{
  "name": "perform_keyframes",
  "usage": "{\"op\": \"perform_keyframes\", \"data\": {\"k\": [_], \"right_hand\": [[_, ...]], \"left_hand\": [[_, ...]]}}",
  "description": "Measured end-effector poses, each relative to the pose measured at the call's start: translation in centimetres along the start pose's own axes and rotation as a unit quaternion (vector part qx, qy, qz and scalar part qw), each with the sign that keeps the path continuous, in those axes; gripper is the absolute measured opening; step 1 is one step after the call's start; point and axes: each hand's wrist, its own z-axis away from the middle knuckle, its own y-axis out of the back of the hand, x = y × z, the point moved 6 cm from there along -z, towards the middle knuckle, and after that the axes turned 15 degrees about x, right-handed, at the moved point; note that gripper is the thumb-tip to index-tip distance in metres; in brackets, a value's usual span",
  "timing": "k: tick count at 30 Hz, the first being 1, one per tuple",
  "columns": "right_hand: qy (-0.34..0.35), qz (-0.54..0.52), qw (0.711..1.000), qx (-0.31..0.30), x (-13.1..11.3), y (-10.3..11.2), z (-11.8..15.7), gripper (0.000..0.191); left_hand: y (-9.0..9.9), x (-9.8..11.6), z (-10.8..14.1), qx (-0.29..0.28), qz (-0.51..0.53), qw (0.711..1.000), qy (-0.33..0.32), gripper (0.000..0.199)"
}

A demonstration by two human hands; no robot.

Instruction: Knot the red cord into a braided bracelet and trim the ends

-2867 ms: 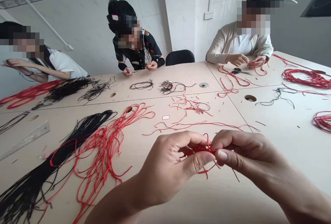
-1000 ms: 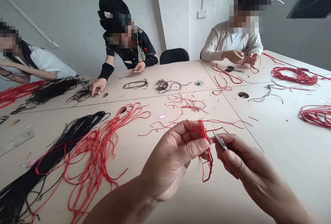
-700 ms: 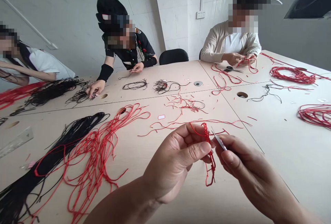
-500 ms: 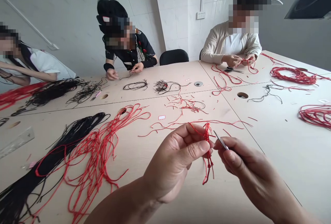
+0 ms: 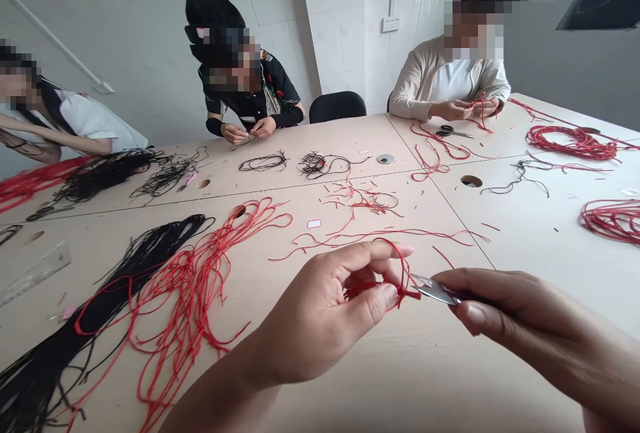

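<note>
Where the person's two hands meet above the near part of the table, the left hand [image 5: 315,313] is curled, thumb and fingers closed on a knotted red cord [image 5: 380,288], with a loop of it rising over the forefinger. The cord is held up off the tabletop. The right hand [image 5: 530,313] is closed in a pinch, thumb and forefinger gripping a slim metal blade [image 5: 434,289], its tip just beside the knot.

Laid out on the pale laminate table [image 5: 400,379]:
- to the left of the hands, a loose hank of red cords [image 5: 185,299] lying across a long hank of black cords [image 5: 120,293];
- at the left, a clear ruler [image 5: 35,273];
- ahead of the hands, snipped red cord scraps [image 5: 360,201];
- farther on, a small black cord coil [image 5: 263,163] and a round metal grommet [image 5: 385,159];
- to the right, an open cable hole [image 5: 471,181] and two red cord coils [image 5: 573,143] [image 5: 613,221];
- across the table, scissors [image 5: 453,131].

Seated opposite, a person in a cream cardigan [image 5: 430,93] holds red cord, and a person in a dark shirt [image 5: 250,89] holds thin black cord. A person in a white top [image 5: 80,119] sits at the far left.
</note>
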Motion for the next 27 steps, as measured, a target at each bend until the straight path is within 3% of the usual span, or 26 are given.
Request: {"op": "perform_keyframes", "data": {"k": [4, 9, 20, 24, 27], "right_hand": [[-0.041, -0.024, 0.987, -0.151, -0.4, -1.4, -0.6, 0.051], [-0.036, -0.064, 0.973, -0.219, -0.5, -2.3, -1.0, 0.052], [-0.012, -0.076, 0.974, -0.215, -0.5, -2.5, -0.8, 0.053], [0.008, -0.08, 0.981, -0.178, -1.1, -2.0, -1.1, 0.058], [0.024, -0.044, 0.991, -0.125, 0.2, -1.4, -1.4, 0.049]], "left_hand": [[-0.2, -0.6, 0.3, -0.033, -0.016, 0.999, 0.026, 0.028], [-0.6, -1.2, 0.5, -0.06, 0.017, 0.996, 0.066, 0.043], [-0.8, -1.4, 0.3, -0.073, 0.058, 0.993, 0.074, 0.045], [-0.7, -1.3, 0.2, -0.063, 0.072, 0.992, 0.078, 0.041], [-0.4, -1.3, 0.0, -0.041, 0.099, 0.99, 0.091, 0.035]]}}
